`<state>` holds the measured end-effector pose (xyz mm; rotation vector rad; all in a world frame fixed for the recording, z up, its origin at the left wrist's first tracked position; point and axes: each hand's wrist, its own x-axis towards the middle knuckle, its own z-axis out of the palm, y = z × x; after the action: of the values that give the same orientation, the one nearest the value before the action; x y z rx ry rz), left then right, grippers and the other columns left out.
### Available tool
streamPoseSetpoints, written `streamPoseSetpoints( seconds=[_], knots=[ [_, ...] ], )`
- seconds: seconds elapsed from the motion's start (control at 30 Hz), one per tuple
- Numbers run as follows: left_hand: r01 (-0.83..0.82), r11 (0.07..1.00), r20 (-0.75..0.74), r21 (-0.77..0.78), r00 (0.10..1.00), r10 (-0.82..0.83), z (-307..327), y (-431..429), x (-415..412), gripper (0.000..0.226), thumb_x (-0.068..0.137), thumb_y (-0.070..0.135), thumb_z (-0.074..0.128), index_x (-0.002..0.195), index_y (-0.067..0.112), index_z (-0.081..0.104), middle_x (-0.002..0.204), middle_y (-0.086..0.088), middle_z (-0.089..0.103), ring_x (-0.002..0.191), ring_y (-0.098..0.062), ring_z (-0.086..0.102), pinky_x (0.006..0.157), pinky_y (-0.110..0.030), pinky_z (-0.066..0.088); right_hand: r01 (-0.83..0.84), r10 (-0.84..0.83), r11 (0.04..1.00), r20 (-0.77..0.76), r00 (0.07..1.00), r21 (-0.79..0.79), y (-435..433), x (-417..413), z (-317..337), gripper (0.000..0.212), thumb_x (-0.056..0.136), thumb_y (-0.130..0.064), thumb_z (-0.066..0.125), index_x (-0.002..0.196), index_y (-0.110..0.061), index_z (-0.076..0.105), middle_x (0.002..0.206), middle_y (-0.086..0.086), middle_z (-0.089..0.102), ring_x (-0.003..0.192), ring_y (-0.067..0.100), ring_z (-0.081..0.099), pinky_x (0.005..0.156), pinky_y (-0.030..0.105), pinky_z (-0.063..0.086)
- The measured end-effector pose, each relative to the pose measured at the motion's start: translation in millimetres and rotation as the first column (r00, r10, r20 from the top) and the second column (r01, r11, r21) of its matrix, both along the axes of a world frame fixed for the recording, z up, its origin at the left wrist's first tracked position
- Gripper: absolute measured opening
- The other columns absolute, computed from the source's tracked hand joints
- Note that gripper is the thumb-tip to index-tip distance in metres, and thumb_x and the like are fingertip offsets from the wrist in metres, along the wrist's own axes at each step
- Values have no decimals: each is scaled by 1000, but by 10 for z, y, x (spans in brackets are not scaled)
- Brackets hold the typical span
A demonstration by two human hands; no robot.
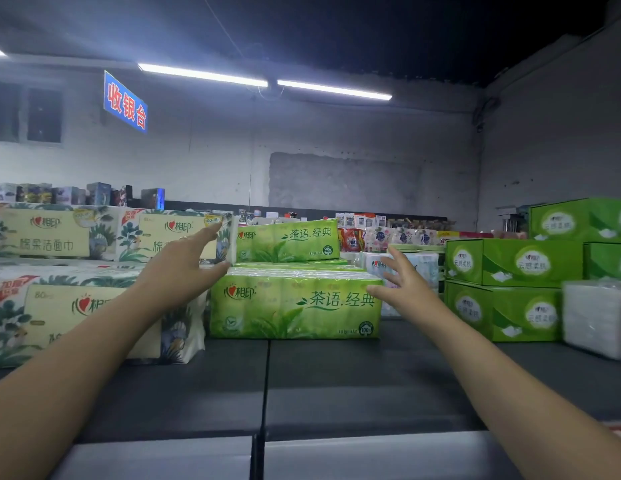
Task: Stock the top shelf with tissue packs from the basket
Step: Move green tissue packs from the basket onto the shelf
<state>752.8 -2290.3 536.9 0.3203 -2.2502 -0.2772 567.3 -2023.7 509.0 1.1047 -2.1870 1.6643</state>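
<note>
The green tissue pack (295, 306) lies crosswise on the shelf (337, 375) between left hand (184, 268) and right hand (402, 289), fingers (399, 259) spread, gripping nothing.

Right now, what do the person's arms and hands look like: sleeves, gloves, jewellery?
Both arms are bare to the frame edge: no sleeves, gloves or watch in view. The left hand seems to carry a small ring, too small to be sure. The right hand shows nothing worn.
</note>
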Motion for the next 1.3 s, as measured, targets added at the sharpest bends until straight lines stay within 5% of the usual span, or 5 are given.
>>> streamPoseSetpoints(
  seconds=[0.23,0.77,0.93,1.17,1.3],
  knots=[
    [55,998,-43,28,998,-53,17,116,16,72,93,32,60,153,27,21,150,-1,42,135,-26,43,107,-42,35,82,-61,991,-181,982,110,-18,105,31,84,88,-22,65,152,-32,12,159,-5,15,132,18,35,111,40,29],
    [64,995,27,71,997,-66,262,409,570,86,91,40,59,155,20,7,160,-1,20,145,-21,24,115,-39,22,156,-127,984,-275,953,88,90,297,50,73,90,-22,62,151,-26,22,156,-5,25,142,15,24,112,34,24],
    [109,984,15,139,994,-112,404,480,978,85,90,41,60,155,29,6,161,4,13,146,-19,23,116,-39,23,-2,-4,999,-154,988,-42,170,596,249,66,92,-24,60,148,-32,25,155,-9,25,142,16,25,113,42,27],
    [244,928,-140,281,967,-211,629,645,1278,79,91,41,61,154,29,15,159,9,21,145,-14,23,117,-40,22,-79,60,994,-225,973,-74,197,1037,428,62,94,-31,56,147,-37,23,144,-22,26,133,-2,24,107,28,27],
    [282,902,-139,327,958,-250,556,656,1409,82,90,44,60,154,30,11,159,10,21,145,-13,23,118,-45,23,-89,62,991,-237,969,-102,304,1258,426,59,95,-30,54,145,-39,26,143,-24,26,133,-2,25,111,34,30]
  ],
)
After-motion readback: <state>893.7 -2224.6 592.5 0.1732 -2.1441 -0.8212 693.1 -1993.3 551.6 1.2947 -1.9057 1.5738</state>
